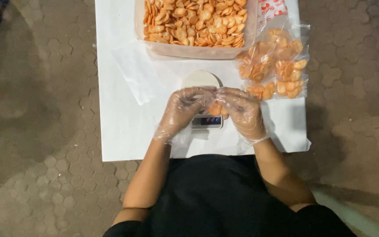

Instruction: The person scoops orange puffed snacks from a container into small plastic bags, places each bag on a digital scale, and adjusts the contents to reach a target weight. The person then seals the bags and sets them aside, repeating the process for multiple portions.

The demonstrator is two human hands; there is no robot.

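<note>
from the head view i see both hands in thin clear plastic gloves, brought together over the middle of the white bench. my left hand curls inward with its fingers bent and pressed close together, meeting the right hand just above a small kitchen scale. between the two hands sits a small clump of orange crackers, seemingly in a little clear bag, and both sets of fingers pinch it from either side; the right fingers are bent over its top. the clump hovers over the scale's front edge, close to its dark display strip, and i cannot tell whether it touches the scale. the scale's round pale platform peeks out behind the hands.

at the far edge of the bench stands a large clear tub filled with loose orange crackers of the same kind. to the right of the scale lie several filled clear bags of crackers, piled against each other. a flat empty clear bag lies left of the scale. the bench stands on a floor of grey hexagonal pavers.
</note>
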